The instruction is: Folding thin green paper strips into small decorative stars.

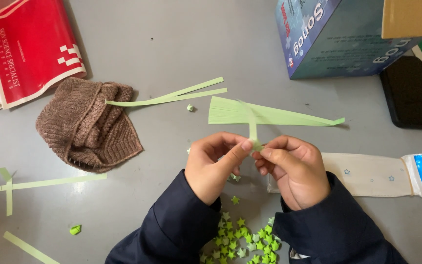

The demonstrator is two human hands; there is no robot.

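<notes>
— Stars lie heaped nearest, between the two dark sleeves. What are the hands doing above them?

— Both are pinched on one green strip. The left hand presses its thumb and forefinger on the small folded knot at the strip's lower end; the right hand has its fingers curled in, closed on the same knot from the other side. The free end stands up and away from the person.

— How to fold it well?

— I'd say keep each wrap flat and tight along the knot's edge, without creasing the loose tail.

— Pose?

— Wrists raised off the bench, knuckles up, fingertips meeting in the middle.

— And beyond?

— A fanned bundle of strips just behind, a brown knit hat to the left, a blue box farthest back.
</notes>
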